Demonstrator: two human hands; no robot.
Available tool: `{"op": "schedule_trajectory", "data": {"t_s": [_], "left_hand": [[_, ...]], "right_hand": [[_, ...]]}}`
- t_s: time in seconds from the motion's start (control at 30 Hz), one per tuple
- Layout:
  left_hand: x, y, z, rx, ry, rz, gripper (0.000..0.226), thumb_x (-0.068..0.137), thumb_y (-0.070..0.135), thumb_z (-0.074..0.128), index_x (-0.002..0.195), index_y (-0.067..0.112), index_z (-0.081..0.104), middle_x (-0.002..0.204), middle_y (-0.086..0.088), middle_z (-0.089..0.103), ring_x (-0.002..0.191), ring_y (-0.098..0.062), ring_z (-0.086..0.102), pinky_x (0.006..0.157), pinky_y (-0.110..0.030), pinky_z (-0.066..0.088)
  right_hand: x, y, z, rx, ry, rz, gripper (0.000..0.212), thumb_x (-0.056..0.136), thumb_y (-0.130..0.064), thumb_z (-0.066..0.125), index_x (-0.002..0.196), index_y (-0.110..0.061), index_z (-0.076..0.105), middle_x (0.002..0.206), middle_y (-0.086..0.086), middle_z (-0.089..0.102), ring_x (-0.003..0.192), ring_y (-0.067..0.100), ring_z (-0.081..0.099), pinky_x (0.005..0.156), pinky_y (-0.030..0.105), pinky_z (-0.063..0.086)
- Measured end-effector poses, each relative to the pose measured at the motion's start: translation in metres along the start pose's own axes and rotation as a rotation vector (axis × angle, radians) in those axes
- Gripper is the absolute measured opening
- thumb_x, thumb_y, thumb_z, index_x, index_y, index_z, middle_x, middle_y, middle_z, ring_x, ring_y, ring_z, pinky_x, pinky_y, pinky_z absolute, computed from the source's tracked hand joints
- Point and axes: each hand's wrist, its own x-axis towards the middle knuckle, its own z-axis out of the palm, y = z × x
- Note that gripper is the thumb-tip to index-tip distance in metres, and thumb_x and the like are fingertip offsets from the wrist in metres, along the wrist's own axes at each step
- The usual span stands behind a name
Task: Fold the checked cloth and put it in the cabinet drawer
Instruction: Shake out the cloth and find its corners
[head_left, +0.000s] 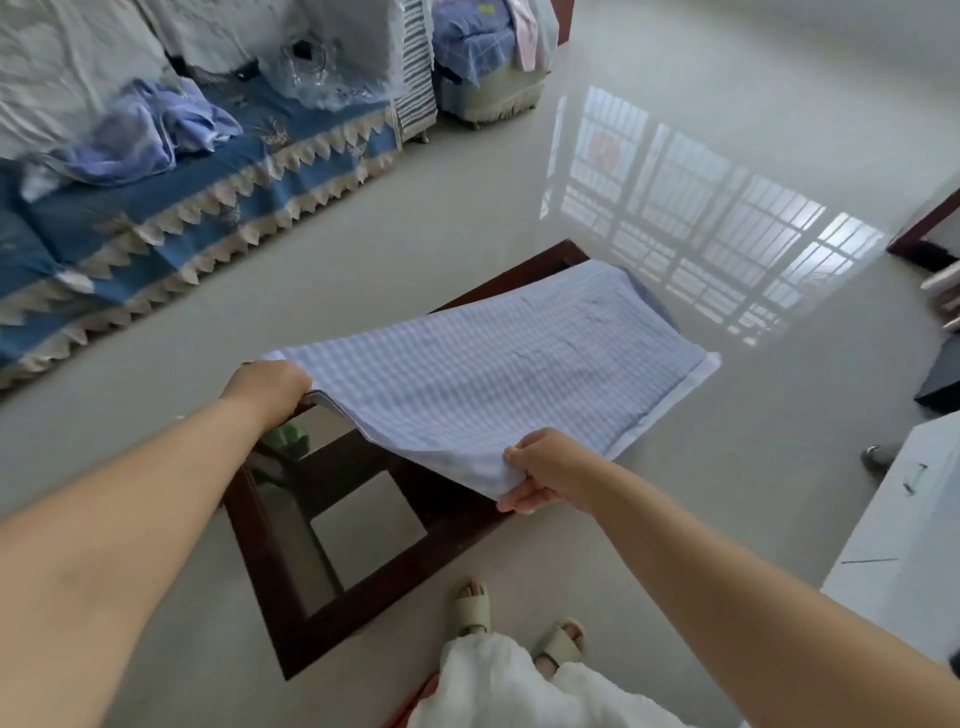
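The checked cloth (498, 374) lies half-folded across the dark-framed desk (363, 587), its near edge lifted. Left hand (270, 389) and right hand (545, 475) each pinch 1 near corner. It looks light, soft and floppy; corners give the surest grip.

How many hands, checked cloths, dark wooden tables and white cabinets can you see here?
Hands: 2, left hand and right hand
Blue-and-white checked cloth: 1
Dark wooden glass-topped table: 1
White cabinet: 1
Total: 5

Dark wood glass-top table (291, 587); checked cloth (498, 374) draped over far end.
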Motion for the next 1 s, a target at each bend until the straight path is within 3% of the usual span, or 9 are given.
{"op": "schedule_trajectory", "data": {"t_s": [0.13,0.33,0.43,0.53,0.67,0.77,0.83,0.9,1.0], "left_hand": [[-0.004,-0.042,0.039,0.009,-0.1,0.005,0.019,0.086,0.002,0.046,0.097,0.009,0.061,0.099,-0.006,0.06,0.092,-0.026,0.056,0.069,-0.027,0.037],[0.002,-0.098,0.128,-0.093,-0.153,-0.05,0.016,0.088,0.004,0.051,0.089,0.011,0.066,0.088,-0.003,0.063,0.086,-0.024,0.062,0.069,-0.028,0.044],[-0.008,-0.11,0.162,-0.095,-0.186,-0.141,0.025,0.091,0.005,0.048,0.107,0.01,0.066,0.108,-0.008,0.065,0.103,-0.028,0.06,0.083,-0.035,0.048],[-0.02,-0.129,0.185,0.014,-0.168,-0.208,0.029,0.094,0.01,0.043,0.118,0.013,0.061,0.122,-0.007,0.059,0.117,-0.028,0.053,0.088,-0.035,0.047],[-0.043,-0.157,0.211,0.114,-0.265,-0.344,0.037,0.095,0.01,0.039,0.127,0.014,0.057,0.134,-0.006,0.049,0.129,-0.032,0.04,0.094,-0.036,0.047],[-0.06,-0.175,0.227,0.092,-0.333,-0.482,0.042,0.096,0.017,0.038,0.137,0.021,0.046,0.156,-0.009,0.017,0.141,-0.036,0.018,0.104,-0.037,0.036],[-0.059,-0.174,0.233,0.034,-0.332,-0.482,0.043,0.096,0.02,0.036,0.138,0.027,0.042,0.155,-0.007,0.017,0.141,-0.032,0.017,0.107,-0.035,0.03],[-0.049,-0.157,0.235,-0.047,-0.302,-0.425,0.042,0.094,0.02,0.042,0.135,0.025,0.046,0.148,-0.007,0.03,0.137,-0.028,0.024,0.106,-0.034,0.032],[-0.021,-0.111,0.231,-0.141,-0.273,-0.29,0.04,0.092,0.019,0.045,0.132,0.021,0.048,0.147,-0.008,0.032,0.139,-0.028,0.022,0.108,-0.038,0.029]], "right_hand": [[0.023,-0.014,0.053,-0.105,-0.089,0.059,0.026,0.1,-0.02,0.041,0.115,-0.002,0.05,0.087,0.022,0.073,0.098,0.037,0.068,0.09,0.044,0.055],[0.058,-0.03,0.129,-0.3,-0.175,0.142,0.031,0.101,-0.022,0.039,0.121,-0.001,0.048,0.095,0.02,0.073,0.098,0.033,0.069,0.093,0.037,0.053],[0.068,-0.03,0.157,-0.315,-0.218,0.144,0.031,0.101,-0.025,0.039,0.12,-0.003,0.049,0.092,0.019,0.073,0.095,0.032,0.07,0.095,0.036,0.052],[0.077,-0.027,0.184,-0.317,-0.281,0.097,0.026,0.1,-0.027,0.041,0.117,-0.009,0.05,0.084,0.015,0.074,0.09,0.029,0.072,0.093,0.037,0.054],[0.085,-0.014,0.234,-0.262,-0.44,0.022,0.023,0.099,-0.029,0.045,0.111,-0.01,0.05,0.084,0.01,0.072,0.091,0.024,0.072,0.09,0.038,0.055],[0.091,-0.003,0.263,-0.188,-0.492,-0.004,0.037,0.097,-0.031,0.049,0.13,-0.014,0.041,0.114,0.006,0.061,0.098,0.019,0.066,0.091,0.034,0.053],[0.099,0.001,0.262,-0.18,-0.464,0.018,0.054,0.096,-0.035,0.051,0.142,-0.018,0.029,0.142,0.005,0.044,0.11,0.022,0.062,0.092,0.035,0.052],[0.11,0.005,0.245,-0.161,-0.413,0.044,0.058,0.095,-0.036,0.051,0.145,-0.017,0.026,0.145,0.007,0.042,0.116,0.026,0.059,0.096,0.038,0.05],[0.133,0.012,0.21,-0.096,-0.3,0.082,0.057,0.096,-0.035,0.051,0.144,-0.013,0.028,0.136,0.01,0.052,0.113,0.027,0.062,0.098,0.044,0.049]]}}
